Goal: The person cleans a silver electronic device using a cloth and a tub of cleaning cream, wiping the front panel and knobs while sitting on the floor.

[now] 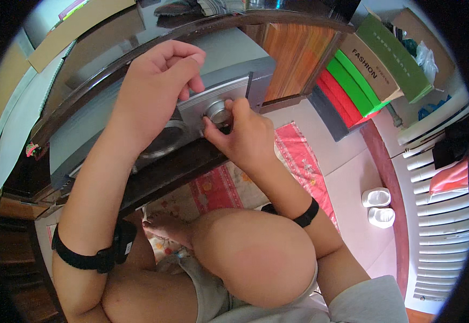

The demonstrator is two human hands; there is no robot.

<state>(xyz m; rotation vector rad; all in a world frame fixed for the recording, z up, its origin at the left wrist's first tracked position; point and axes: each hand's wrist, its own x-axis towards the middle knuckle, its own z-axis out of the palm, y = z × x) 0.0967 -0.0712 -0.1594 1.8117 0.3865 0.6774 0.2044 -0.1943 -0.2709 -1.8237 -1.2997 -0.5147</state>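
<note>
A grey box-shaped unit, much like a speaker [234, 54], sits on its side in a dark cabinet before me. On its silver front panel is a round silver knob-like piece [216, 112]. My right hand [242, 132] grips this piece between thumb and fingers, the thumb at its lower left. Above the unit hovers my left hand [162, 75], its fingers curled in and the thumb against the index finger. Its palm side is hidden, so anything in it cannot be made out. Below my left wrist shows part of a larger dark round cone [164, 139] in the panel.
A glossy dark shelf edge [186, 33] curves over the unit. Stacked boxes [353, 89] and an open green carton [396, 59] stand at the right. A patterned red cloth [302, 156] lies on the floor, with white slippers [380, 207] and a white slatted rack [442, 231] further right.
</note>
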